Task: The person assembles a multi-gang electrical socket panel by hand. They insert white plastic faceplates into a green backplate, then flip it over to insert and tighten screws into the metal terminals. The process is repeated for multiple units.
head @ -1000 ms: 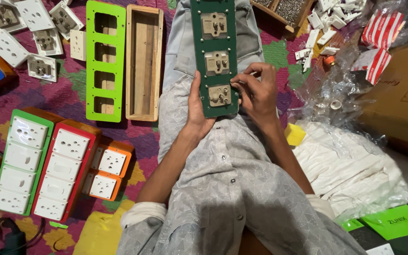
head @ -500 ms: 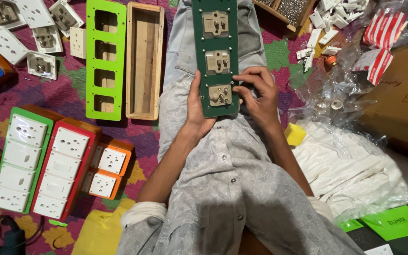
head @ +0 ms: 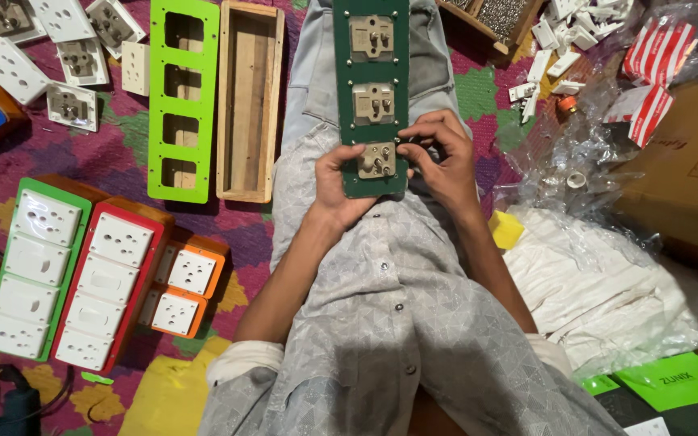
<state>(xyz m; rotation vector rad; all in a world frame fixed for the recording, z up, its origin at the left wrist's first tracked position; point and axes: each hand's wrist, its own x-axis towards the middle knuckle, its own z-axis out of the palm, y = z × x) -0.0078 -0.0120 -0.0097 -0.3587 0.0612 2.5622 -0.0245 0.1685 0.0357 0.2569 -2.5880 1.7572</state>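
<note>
Dark green, long rectangular plastic panel (head: pixel 371 97) with three beige socket modules lies lengthwise along my lap, its near end propped against my body so the backs of the modules face up within reach. My left hand (head: pixel 334 187) cups the panel's near left corner, thumb curled over the edge beside the lowest beige socket module (head: pixel 376 160), steadying the panel against my legs. My right hand (head: pixel 438 157) arches over the right edge; its fingertips (head: pixel 408 139) are drawn close together and press on the module's upper right corner, though whether they pinch a small part I cannot tell. Beside my left leg, well apart, lie a bright green four-window plastic frame (head: pixel 184 97) and an open oblong wooden box (head: pixel 250 101).
</note>
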